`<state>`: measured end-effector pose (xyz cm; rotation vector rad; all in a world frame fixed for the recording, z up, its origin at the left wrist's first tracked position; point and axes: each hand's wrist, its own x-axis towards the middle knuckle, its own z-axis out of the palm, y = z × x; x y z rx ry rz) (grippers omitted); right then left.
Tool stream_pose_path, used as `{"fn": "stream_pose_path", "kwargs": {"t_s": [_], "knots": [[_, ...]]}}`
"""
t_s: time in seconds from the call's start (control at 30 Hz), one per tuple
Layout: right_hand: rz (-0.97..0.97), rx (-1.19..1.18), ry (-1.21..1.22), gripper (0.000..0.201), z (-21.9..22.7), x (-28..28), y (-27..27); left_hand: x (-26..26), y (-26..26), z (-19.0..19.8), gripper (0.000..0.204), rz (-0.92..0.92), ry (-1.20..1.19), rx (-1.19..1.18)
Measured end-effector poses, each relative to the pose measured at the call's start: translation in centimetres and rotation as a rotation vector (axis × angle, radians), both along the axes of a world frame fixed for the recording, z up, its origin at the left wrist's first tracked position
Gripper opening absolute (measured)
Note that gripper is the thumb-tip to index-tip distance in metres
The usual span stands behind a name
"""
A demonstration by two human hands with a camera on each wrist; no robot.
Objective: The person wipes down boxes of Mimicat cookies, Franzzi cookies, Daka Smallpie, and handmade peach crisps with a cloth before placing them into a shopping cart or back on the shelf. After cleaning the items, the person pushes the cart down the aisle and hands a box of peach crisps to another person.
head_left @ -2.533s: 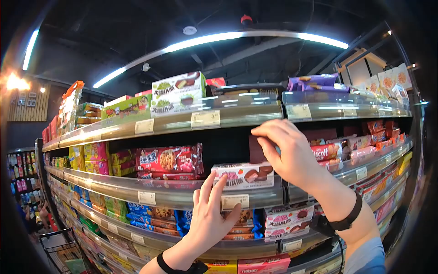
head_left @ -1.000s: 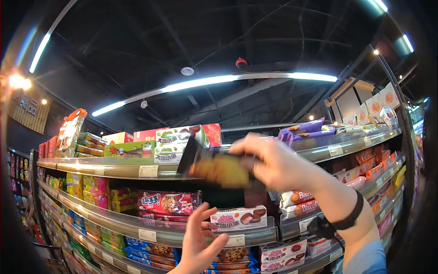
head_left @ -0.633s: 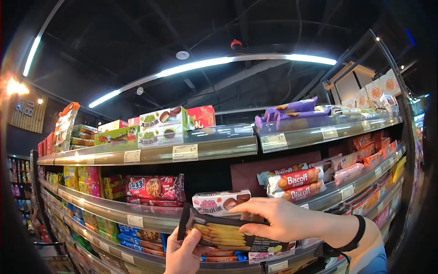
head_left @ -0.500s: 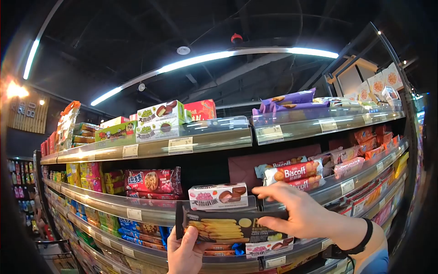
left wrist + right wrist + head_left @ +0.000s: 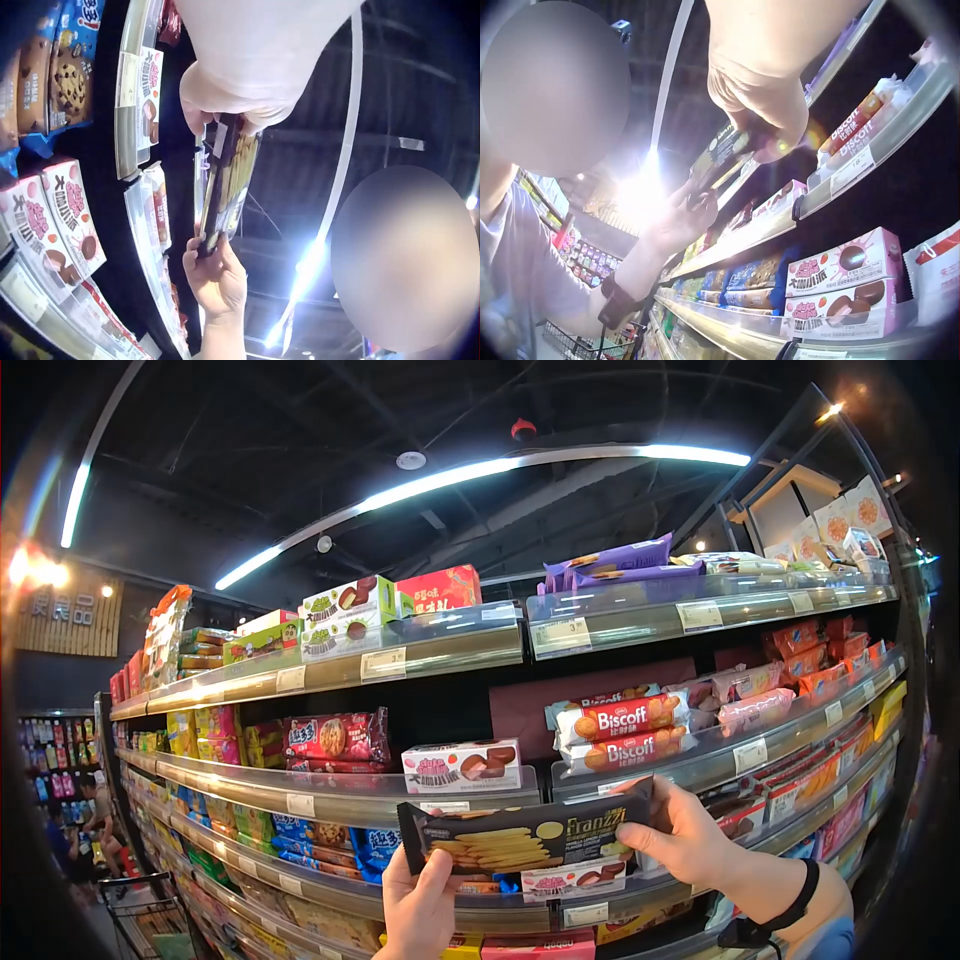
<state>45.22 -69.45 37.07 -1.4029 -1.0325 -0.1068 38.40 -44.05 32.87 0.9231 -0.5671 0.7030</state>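
A black pack of Franzzi cookies [image 5: 510,848] is held level in front of the shelves, its printed front turned toward the head camera. My left hand [image 5: 420,912] grips its left end, the thumb over the front. At the other end, my right hand [image 5: 690,838] pinches the wrapper between thumb and fingers. In the left wrist view the pack [image 5: 231,169] spans from the near left hand [image 5: 240,82] to the right hand [image 5: 216,283]. The right wrist view shows the pack [image 5: 718,159] at a slant between both hands.
Behind the pack, a pink and white box [image 5: 462,766] stands on the middle shelf, with Biscoff packs [image 5: 622,718] to its right and a red cookie pack [image 5: 336,738] to its left. Shelf lips [image 5: 330,678] run across. A shopping cart [image 5: 145,910] stands lower left.
Both hands held nothing at first. The right hand then brought the black cookie pack down, the left hand took its left end, and the right fingers closed on the right end.
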Motion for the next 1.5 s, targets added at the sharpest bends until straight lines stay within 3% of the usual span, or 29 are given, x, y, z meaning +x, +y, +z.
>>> {"fn": "stream_pose_path", "kwargs": {"t_s": [0.03, 0.1, 0.17, 0.23, 0.3, 0.43, 0.77, 1.33, 1.43, 1.5], "knots": [[-0.003, 0.022, -0.016, 0.035, -0.2, 0.1, -0.3, 0.1, -0.1, 0.1, 0.045, 0.090, 0.034, 0.012], [-0.015, 0.024, -0.034, 0.036, 0.3, -0.2, -0.7, 0.6, 0.3, -0.1, 0.038, 0.162, 0.008, 0.063], [-0.008, 0.031, -0.131, 0.036, 0.3, 0.4, -0.9, 0.9, 0.8, -0.3, 0.039, 0.439, -0.048, 0.324], [-0.070, 0.059, -0.144, 0.042, -0.1, 0.8, -1.1, 1.1, 1.2, -0.5, 0.043, 0.493, 0.017, 0.340], [-0.125, 0.046, -0.293, 0.043, -0.5, 0.9, -1.2, 1.7, 1.7, -0.7, 0.048, 0.744, -0.144, 0.568], [-0.163, 0.049, -0.414, 0.033, -1.2, 1.6, -1.5, 1.2, 1.6, -0.9, 0.051, 0.833, -0.149, 0.634], [-0.275, 0.005, -0.641, 0.033, -1.1, 0.5, -1.0, 1.1, 1.9, -1.6, 0.055, 0.769, -0.181, 0.520], [-0.283, -0.006, -0.631, 0.033, -1.2, 0.0, -0.5, 0.3, 2.0, -1.1, 0.053, 0.687, -0.144, 0.556], [-0.248, -0.017, -0.575, 0.034, -1.1, 0.0, -0.1, 0.3, 2.8, -1.1, 0.052, 0.851, -0.213, 0.741], [-0.235, -0.029, -0.591, 0.033, -0.8, 0.2, 0.3, 0.0, 3.2, -0.4, 0.049, 0.890, -0.211, 0.745]]}}
